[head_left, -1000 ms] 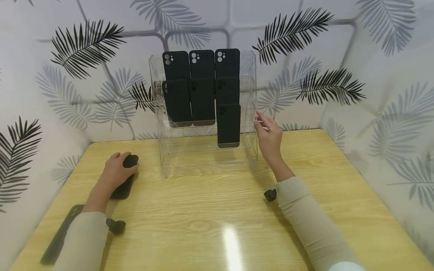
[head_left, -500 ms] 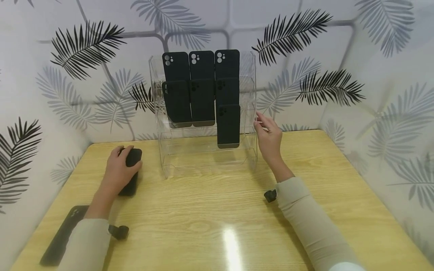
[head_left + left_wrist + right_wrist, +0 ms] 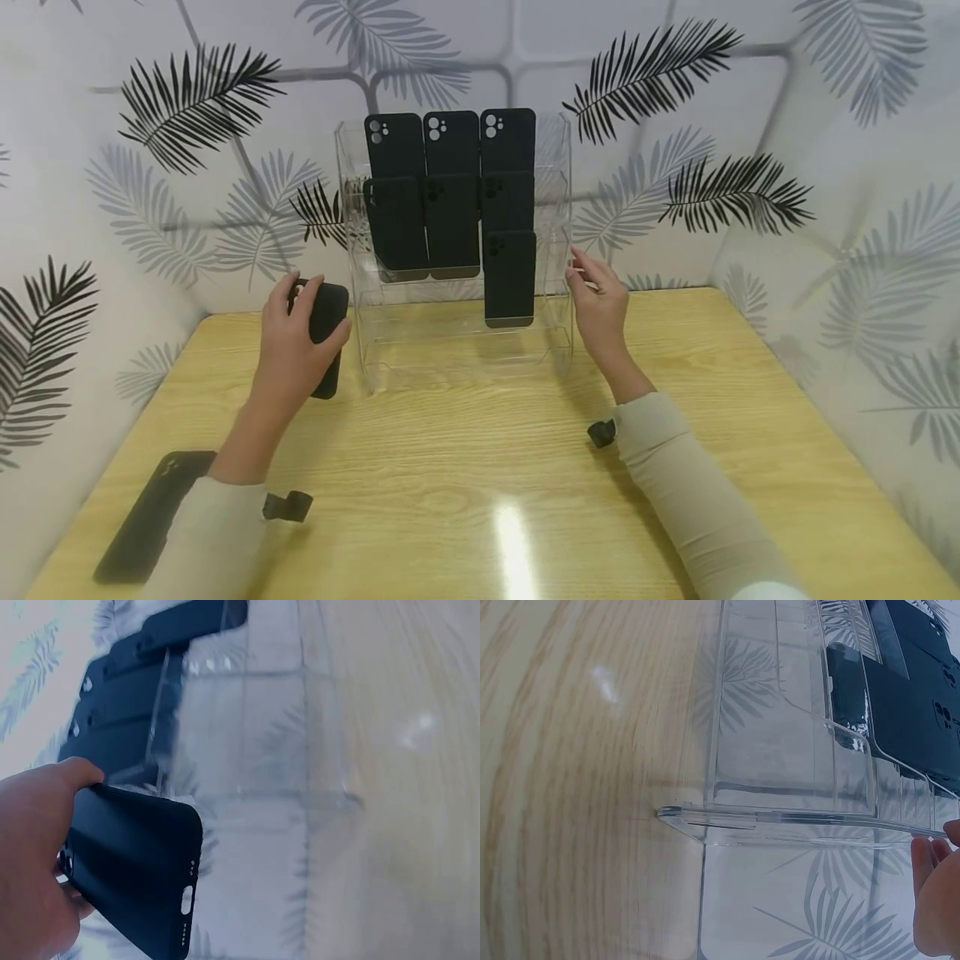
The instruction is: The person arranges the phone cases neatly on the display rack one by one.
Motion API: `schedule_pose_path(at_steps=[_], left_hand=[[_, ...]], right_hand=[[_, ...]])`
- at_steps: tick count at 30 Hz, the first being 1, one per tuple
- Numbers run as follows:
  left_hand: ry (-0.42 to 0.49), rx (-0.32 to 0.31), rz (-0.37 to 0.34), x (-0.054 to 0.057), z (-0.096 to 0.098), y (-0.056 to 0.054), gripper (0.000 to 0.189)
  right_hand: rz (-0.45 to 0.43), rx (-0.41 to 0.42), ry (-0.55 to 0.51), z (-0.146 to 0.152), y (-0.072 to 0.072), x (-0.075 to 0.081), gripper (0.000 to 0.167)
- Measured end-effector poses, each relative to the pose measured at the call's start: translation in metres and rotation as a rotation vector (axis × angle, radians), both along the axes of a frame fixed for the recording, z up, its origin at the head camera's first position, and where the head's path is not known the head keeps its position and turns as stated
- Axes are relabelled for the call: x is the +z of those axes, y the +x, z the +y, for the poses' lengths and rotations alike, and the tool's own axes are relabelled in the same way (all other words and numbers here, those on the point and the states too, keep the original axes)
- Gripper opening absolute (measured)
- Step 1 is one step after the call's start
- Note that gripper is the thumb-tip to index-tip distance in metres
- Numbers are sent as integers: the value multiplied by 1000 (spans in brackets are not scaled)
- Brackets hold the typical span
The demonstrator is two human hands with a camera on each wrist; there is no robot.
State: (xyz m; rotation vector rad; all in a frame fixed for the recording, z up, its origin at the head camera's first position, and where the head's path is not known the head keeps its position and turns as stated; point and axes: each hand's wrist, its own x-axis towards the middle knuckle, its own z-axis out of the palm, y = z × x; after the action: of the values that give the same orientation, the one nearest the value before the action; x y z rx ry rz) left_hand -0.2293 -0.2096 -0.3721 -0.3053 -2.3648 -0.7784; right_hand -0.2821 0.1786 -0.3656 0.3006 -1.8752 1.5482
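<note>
My left hand [image 3: 296,346] grips a black phone case [image 3: 328,312] by its edges, raised off the table just left of a clear acrylic display stand [image 3: 427,337]. In the left wrist view the case [image 3: 135,847] is tilted, its charging-port cutout facing the camera and its camera cutouts near the fingers. Thumb and fingers of my right hand [image 3: 602,312] pinch the stand's right side edge; the right wrist view shows the fingers at the clear side panel [image 3: 795,818]. Several black phone cases [image 3: 510,279] stand upright in the stand's tiers, three of them in the top row.
Another black phone case [image 3: 153,517] lies on the wooden table [image 3: 435,467] at the front left, partly hidden by the left sleeve [image 3: 213,542]. Behind the stand rises a wall [image 3: 660,100] with a leaf pattern.
My left hand has lifted the phone case off the table and carried it up and right towards the stand. My right hand stays at the stand's edge.
</note>
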Motion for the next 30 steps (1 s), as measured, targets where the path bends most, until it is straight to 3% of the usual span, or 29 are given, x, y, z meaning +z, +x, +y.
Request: schedule_pose_path(at_steps=[9, 15, 21, 30], left_hand=[[31, -7, 109, 15, 42, -9, 67], [74, -24, 116, 16, 68, -22, 67], [106, -7, 186, 15, 97, -39, 66], [197, 7, 220, 14, 141, -63, 66]], right_hand=[[3, -7, 7, 0, -1, -1, 33], [6, -6, 3, 0, -1, -1, 33], [5, -13, 4, 0, 0, -1, 33], [13, -17, 7, 0, -1, -1, 33]])
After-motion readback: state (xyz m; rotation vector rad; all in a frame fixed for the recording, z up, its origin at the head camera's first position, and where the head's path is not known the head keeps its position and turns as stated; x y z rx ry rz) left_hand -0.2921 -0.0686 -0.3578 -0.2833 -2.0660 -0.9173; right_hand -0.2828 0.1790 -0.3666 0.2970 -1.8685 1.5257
